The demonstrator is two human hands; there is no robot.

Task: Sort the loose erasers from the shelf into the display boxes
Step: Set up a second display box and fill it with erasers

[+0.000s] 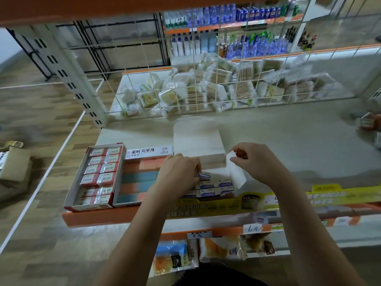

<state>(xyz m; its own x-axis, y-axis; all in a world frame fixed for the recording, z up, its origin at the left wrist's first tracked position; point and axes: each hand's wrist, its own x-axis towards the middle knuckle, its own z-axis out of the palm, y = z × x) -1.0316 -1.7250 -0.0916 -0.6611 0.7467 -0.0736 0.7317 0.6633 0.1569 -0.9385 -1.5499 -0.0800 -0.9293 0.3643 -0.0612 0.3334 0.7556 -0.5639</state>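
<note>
Behind the wire mesh panel [206,83] at twelve o'clock, packets of cotton swabs [216,87] lie heaped on the neighbouring shelf. Farther off, at one o'clock, rows of blue-capped bottles [237,13] stand on orange-edged racks. At nine o'clock a cardboard carton [14,168] sits on the wood-pattern floor. At five o'clock, below a handwritten price tag [254,228], hang snack packets [175,256].

Soft, even light from above fills the scene, dim and slightly greenish, leaving only faint shadows under the hands on the shelf [288,141]. The wide lens bows the shelf upright [68,79] and the floor [31,112] near the edges. Far bottles [237,13] and the wire basket [206,89] look smeared and blurry.
</note>
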